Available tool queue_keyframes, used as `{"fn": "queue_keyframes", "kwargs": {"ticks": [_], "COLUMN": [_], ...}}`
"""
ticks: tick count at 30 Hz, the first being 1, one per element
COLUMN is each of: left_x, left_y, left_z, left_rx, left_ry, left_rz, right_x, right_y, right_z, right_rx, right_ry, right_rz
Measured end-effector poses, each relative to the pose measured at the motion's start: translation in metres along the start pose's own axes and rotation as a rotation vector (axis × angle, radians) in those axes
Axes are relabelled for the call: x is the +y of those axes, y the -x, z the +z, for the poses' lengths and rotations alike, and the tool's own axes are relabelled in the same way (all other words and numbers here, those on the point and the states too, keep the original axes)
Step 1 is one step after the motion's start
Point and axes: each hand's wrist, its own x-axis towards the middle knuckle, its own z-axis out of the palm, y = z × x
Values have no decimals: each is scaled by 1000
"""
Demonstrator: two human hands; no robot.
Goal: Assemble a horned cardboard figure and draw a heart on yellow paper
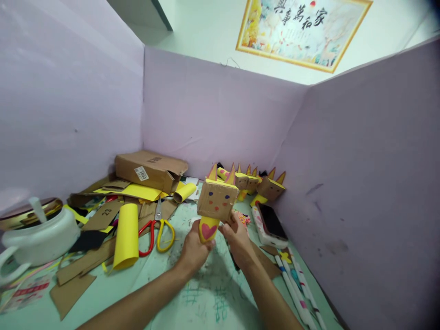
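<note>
Up close, the left hand [193, 250] wraps its fingers around the yellow tube body of a cardboard cat [216, 205], just under the pink heart, while the right hand [238, 238] pinches the bottom edge of its box head, lifting it above the table [206, 298]. Left of the fingers lie scissors [158, 231] and a yellow roll [126, 236]. Beyond them stand more cats [254, 183]; to the right lies a phone [271, 222].
</note>
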Motion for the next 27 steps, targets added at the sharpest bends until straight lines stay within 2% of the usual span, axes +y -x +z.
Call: {"fn": "queue_keyframes", "kwargs": {"ticks": [4,9,12,16,18,20,22,24,27], "left_x": [-1,2,10,26,32,34,31,25,19], "left_y": [5,7,4,2,2,1,-3,-8,-15], "left_z": [2,3,-3,-15,-18,-17,-16,-14,-18], "left_rx": [-50,-161,-283,-507,-572,-534,-425,-282,-98], "left_ry": [-4,77,174,350,419,416,361,295,213], "left_rz": [-14,-33,-70,-149,-185,-185,-152,-98,-4], "right_x": [-5,-8,-13,-24,-29,-32,-33,-32,-32], "right_y": [-4,-2,2,4,2,0,-2,-3,-2], "right_z": [-11,-12,-6,-2,-5,-9,-12,-13,-10], "right_rx": [100,137,146,80,117,202,239,208,95], "right_ry": [-47,-73,-99,-240,-331,-404,-479,-538,-527], "right_rz": [-62,-22,-13,44,72,99,173,268,378]}}
